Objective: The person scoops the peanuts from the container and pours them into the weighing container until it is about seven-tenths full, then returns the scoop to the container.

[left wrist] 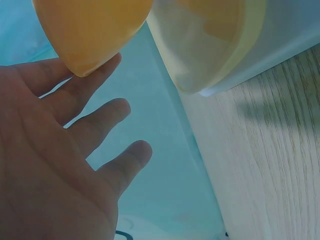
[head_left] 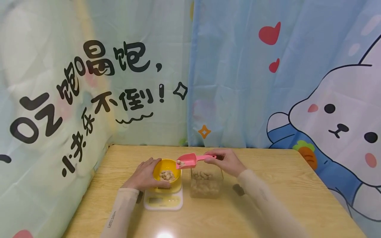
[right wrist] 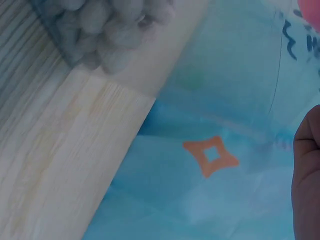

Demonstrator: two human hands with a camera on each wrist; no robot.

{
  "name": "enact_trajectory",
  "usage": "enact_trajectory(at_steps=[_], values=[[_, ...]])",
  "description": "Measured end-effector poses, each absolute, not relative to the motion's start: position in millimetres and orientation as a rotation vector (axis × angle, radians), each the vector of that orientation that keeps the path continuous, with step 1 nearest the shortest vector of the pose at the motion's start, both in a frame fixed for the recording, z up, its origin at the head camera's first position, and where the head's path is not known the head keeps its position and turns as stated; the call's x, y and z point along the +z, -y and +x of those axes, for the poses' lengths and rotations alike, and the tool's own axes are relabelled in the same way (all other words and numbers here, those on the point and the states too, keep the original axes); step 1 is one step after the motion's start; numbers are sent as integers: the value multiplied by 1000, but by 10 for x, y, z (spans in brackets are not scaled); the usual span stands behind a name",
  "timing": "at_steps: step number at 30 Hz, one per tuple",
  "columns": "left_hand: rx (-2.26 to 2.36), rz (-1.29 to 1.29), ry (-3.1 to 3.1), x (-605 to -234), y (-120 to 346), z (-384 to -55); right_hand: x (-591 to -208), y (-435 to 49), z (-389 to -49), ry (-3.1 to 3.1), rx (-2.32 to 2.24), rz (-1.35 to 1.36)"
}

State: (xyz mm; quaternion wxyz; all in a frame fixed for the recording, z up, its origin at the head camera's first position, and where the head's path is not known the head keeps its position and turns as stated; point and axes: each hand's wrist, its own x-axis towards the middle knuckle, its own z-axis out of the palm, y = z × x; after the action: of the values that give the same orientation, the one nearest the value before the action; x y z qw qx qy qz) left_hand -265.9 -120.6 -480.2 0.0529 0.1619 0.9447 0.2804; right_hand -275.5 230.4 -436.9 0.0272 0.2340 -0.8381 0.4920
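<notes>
My left hand [head_left: 144, 177] grips a yellow bowl [head_left: 157, 168], thumb along the near side and fingers at the far side. Peanuts [head_left: 167, 176] lie in the bottom of the bowl. Under it is a white and yellow kitchen scale [head_left: 163, 207]. In the left wrist view the bowl [left wrist: 95, 30] rests against the upper fingers, while the lower fingers spread free of it. My right hand [head_left: 227, 161] pinches the handle of a pink scoop [head_left: 190, 159], whose lip, bearing a few peanuts [head_left: 180, 162], overlaps the bowl's right rim.
Right of the scale stands a clear container [head_left: 206, 195] with many peanuts inside, partly below the scoop. Wooden tabletop [head_left: 274, 185] stretches around them. Printed curtains [head_left: 232, 82] hang close behind the table's back edge and along its left side.
</notes>
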Motion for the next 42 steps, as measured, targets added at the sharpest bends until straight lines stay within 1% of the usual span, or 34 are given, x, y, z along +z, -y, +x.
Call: enact_trajectory(at_steps=[5,10,16,21,27,35,42], values=[[846,495,-2877,-4799,1208,-2653,-4313,-2102,-2785,2641,1495,768],[836,485,-2887,-4796,1203,-2646,-4330,-1952,-2819,2662,1355,904],[845,464,-2892,-4821,1190,-2642,-4321,-1866,-2807,2713,1093,1041],[847,455,-2892,-4835,1188,-2643,-4272,-1850,-2803,2689,1008,1120],[856,478,-2892,-4826,1186,-2645,-4292,-1898,-2792,2648,1030,1083],[880,482,-2897,-4823,1185,-2637,-4383,-2081,-2720,2522,1373,909],[887,476,-2885,-4828,1189,-2632,-4369,-2337,-2615,2497,1388,824]])
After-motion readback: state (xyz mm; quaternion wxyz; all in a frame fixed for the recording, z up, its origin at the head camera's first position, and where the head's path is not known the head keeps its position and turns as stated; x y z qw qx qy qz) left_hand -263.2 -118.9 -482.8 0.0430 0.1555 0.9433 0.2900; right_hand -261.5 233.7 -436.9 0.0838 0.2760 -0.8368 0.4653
